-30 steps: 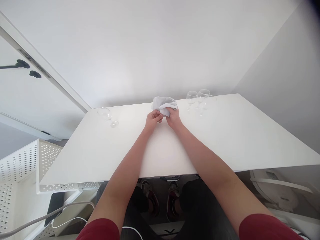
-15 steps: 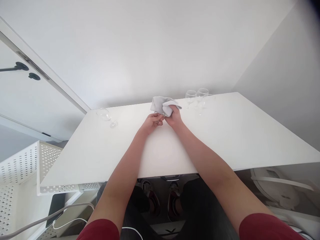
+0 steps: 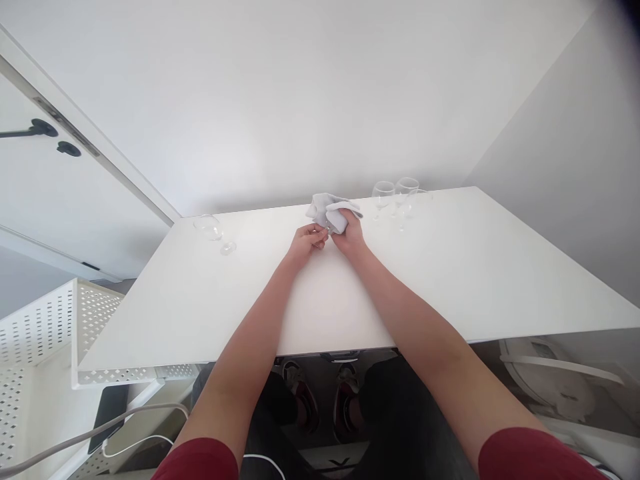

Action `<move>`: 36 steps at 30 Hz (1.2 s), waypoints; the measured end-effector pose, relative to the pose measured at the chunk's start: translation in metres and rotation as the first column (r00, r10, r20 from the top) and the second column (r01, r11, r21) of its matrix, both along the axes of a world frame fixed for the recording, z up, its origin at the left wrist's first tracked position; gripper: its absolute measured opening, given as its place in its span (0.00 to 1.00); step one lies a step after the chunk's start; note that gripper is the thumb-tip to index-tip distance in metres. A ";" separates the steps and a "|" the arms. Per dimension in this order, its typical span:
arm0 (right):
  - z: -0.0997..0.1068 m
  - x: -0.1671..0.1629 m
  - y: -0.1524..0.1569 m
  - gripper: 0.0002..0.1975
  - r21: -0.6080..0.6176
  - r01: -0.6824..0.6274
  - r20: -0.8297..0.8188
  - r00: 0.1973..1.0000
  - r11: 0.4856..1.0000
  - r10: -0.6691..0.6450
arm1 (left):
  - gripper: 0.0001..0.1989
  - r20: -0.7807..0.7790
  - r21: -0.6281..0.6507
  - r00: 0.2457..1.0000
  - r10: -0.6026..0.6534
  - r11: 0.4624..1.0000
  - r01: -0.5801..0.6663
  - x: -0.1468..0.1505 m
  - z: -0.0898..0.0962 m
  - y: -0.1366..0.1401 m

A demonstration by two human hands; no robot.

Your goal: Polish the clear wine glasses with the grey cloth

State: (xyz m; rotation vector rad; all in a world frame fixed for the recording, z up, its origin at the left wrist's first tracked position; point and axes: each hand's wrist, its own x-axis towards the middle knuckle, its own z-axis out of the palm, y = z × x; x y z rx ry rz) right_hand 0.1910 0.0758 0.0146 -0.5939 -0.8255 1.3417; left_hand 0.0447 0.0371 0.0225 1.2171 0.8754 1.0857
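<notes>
Over the middle of the table, my right hand [image 3: 353, 235] is closed around a folded light grey cloth [image 3: 326, 205]. My left hand [image 3: 306, 241] sits just beside it, fingers pinched on the clear foot or stem of a wine glass [image 3: 329, 230]. Most of that glass is hidden by the cloth and my fingers. To the left, another wine glass [image 3: 213, 230] stands apart on the white table [image 3: 425, 280]. Several clear wine glasses [image 3: 384, 192] are grouped close together at the back, right of the cloth.
A white wall [image 3: 320, 87] rises behind the table's back edge. At lower left are a white perforated cart [image 3: 55, 320] and a grey cable [image 3: 95, 432]. A door with a black handle [image 3: 44, 128] is at far left. My legs and shoes are beneath the front edge.
My left hand has turned slightly, and the cloth's left part has bunched inward and shifted a little to the right. The standing glasses stay in place.
</notes>
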 end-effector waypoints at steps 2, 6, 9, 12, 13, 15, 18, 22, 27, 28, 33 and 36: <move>0.002 0.000 -0.003 0.18 -0.010 -0.079 -0.072 0.994 0.997 0.078 | 0.17 0.116 -0.098 0.987 -0.115 0.987 0.126 -0.004 0.004 0.000; 0.001 0.000 -0.003 0.18 0.020 -0.057 -0.021 0.998 0.998 0.057 | 0.17 0.088 -0.089 0.990 -0.110 0.989 0.118 -0.003 0.003 0.000; -0.002 -0.001 0.002 0.21 0.046 0.114 0.065 0.991 0.992 -0.117 | 0.15 -0.149 0.175 0.973 0.176 0.973 -0.149 0.004 -0.003 -0.001; -0.004 -0.001 0.004 0.24 0.070 0.300 0.163 0.937 0.951 -0.308 | 0.12 -0.312 0.404 0.875 0.370 0.885 -0.230 0.009 -0.007 -0.003; -0.004 -0.001 0.003 0.23 0.098 0.344 0.214 0.909 0.934 -0.358 | 0.12 -0.339 0.431 0.857 0.389 0.873 -0.226 0.010 -0.008 -0.004; -0.004 -0.002 0.001 0.18 0.182 0.423 0.315 0.830 0.888 -0.460 | 0.11 -0.384 0.462 0.833 0.399 0.864 -0.201 0.009 -0.007 -0.006; -0.003 -0.003 -0.005 0.11 0.264 0.521 0.381 0.717 0.812 -0.584 | 0.09 -0.463 0.507 0.789 0.403 0.851 -0.137 0.008 -0.005 -0.008; -0.004 -0.003 -0.007 0.11 0.244 0.510 0.363 0.741 0.825 -0.565 | 0.08 -0.466 0.537 0.784 0.410 0.835 -0.117 0.006 -0.006 -0.008; -0.007 0.000 0.007 0.14 0.000 0.380 0.206 0.905 0.925 -0.372 | 0.11 -0.327 0.405 0.887 0.327 0.896 -0.182 0.005 -0.012 -0.001; -0.007 0.001 0.010 0.15 -0.062 0.342 0.137 0.933 0.938 -0.332 | 0.12 -0.300 0.352 0.906 0.297 0.918 -0.184 0.005 -0.013 0.000; 0.000 0.003 0.008 0.18 -0.085 0.071 -0.085 0.993 0.994 -0.078 | 0.17 -0.057 0.038 0.998 0.032 0.999 -0.030 0.001 -0.007 0.002; 0.006 0.004 -0.002 0.21 -0.028 -0.051 -0.084 0.995 0.998 0.049 | 0.18 0.090 -0.046 0.987 -0.132 0.990 0.136 -0.003 -0.001 0.000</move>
